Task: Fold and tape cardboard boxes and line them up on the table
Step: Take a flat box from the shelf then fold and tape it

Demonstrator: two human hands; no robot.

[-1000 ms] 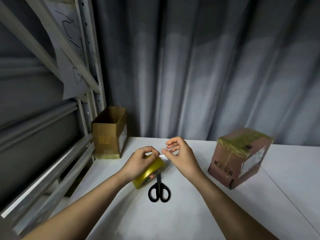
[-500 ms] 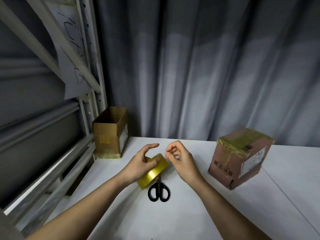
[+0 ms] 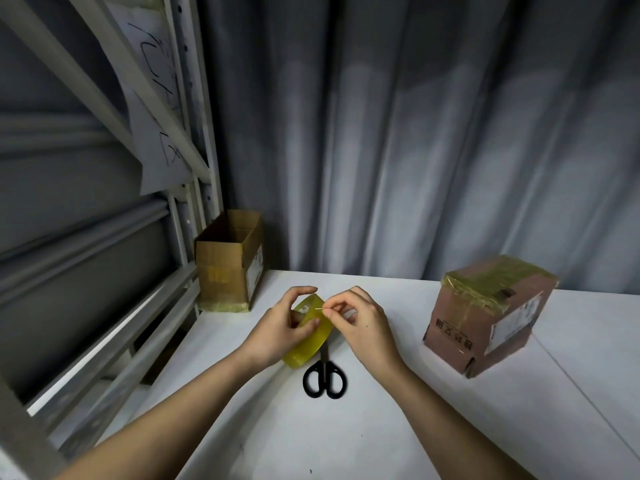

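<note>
In the head view, the left hand [image 3: 277, 332] is holding a roll of yellowish packing tape [image 3: 310, 336] just above the white bench [image 3: 398, 427], its grip curled round the roll with the thumb across the outer face and the index finger arching over the top. The right hand [image 3: 363, 323] is sitting just beside it, touching the roll, its grip pinching at the tape's edge between thumb and forefinger on the upper rim; the other fingers are curling in loosely. A pair of black-handled scissors [image 3: 324, 375] is lying flat on the bench directly beneath the roll, handles toward the person, blades hidden under the tape. At the bench's far left corner an open-topped cardboard box [image 3: 227, 268] is standing upright against a metal shelving rack [image 3: 194, 188]. Well apart on the right, a closed cardboard box [image 3: 485, 313] with yellowish tape over its top is resting on the bench, printed characters reading upside down on its near face. A grey curtain [image 3: 415, 133] is hanging behind.
</note>
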